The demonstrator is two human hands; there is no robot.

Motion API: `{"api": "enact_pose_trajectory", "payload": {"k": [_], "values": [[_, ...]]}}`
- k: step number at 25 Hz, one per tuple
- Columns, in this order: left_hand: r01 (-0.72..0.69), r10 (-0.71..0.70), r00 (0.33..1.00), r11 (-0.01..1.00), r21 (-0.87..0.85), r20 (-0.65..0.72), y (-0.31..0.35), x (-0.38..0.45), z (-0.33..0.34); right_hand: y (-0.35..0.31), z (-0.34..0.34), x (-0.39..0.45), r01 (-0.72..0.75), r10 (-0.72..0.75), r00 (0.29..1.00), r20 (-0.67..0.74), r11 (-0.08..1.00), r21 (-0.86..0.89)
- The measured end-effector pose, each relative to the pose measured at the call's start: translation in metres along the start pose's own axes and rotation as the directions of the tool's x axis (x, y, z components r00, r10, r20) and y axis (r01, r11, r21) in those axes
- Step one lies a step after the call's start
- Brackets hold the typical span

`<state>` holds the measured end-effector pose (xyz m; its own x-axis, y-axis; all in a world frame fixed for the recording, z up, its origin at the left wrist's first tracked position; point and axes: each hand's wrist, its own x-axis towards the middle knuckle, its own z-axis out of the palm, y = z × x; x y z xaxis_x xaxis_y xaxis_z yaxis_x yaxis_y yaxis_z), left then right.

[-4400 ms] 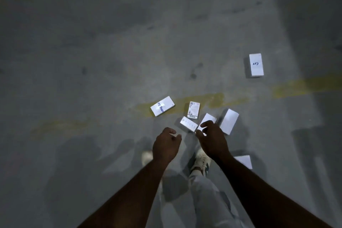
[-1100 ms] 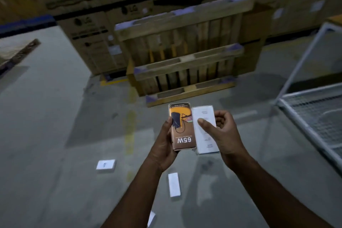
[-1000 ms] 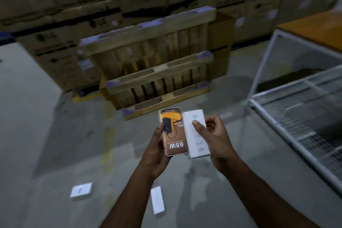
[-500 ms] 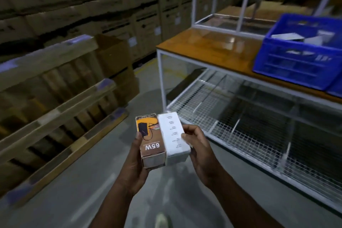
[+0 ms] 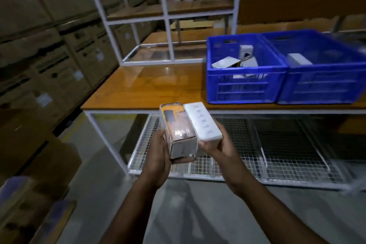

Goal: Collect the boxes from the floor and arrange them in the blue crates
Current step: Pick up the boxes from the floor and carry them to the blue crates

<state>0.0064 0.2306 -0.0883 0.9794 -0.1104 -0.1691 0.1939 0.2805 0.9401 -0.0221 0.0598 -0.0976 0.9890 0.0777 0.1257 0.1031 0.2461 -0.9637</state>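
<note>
My left hand grips an orange charger box printed "65W". Pressed against its right side is a white box, which my right hand holds from below. Both boxes are in front of my chest, just short of the table's front edge. Two blue crates stand side by side on the table: the left crate holds several small boxes, the right crate shows one white box. The floor's loose boxes are out of view.
The wooden table top rests on a white metal frame with a wire-mesh shelf underneath. A white shelving rack rises behind the table. Stacked cardboard cartons line the left side, and more cartons sit low at the left.
I picked two boxes up off the floor and turned right from the pallet. The table and both blue crates are now closer and more central. Both hands kept their boxes side by side.
</note>
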Motion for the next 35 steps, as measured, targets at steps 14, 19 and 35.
{"api": "enact_pose_trajectory", "payload": {"k": [14,19,35], "values": [[-0.343,0.314,0.938,0.898,0.276,0.145,0.048,0.285,0.190,-0.063,-0.194,0.247,0.301,-0.402,0.870,-0.287,0.892,-0.337],[-0.452,0.429,0.887,0.729,0.513,0.172,0.065,0.365,0.246,-0.090,-0.257,0.310,0.210,-0.481,0.783,-0.395,0.802,-0.559],[-0.207,0.205,0.950,-0.146,0.967,0.235,0.046,0.466,0.255,-0.067,-0.298,0.359,-0.350,-0.111,0.931,-0.347,-0.004,-0.937]]}}
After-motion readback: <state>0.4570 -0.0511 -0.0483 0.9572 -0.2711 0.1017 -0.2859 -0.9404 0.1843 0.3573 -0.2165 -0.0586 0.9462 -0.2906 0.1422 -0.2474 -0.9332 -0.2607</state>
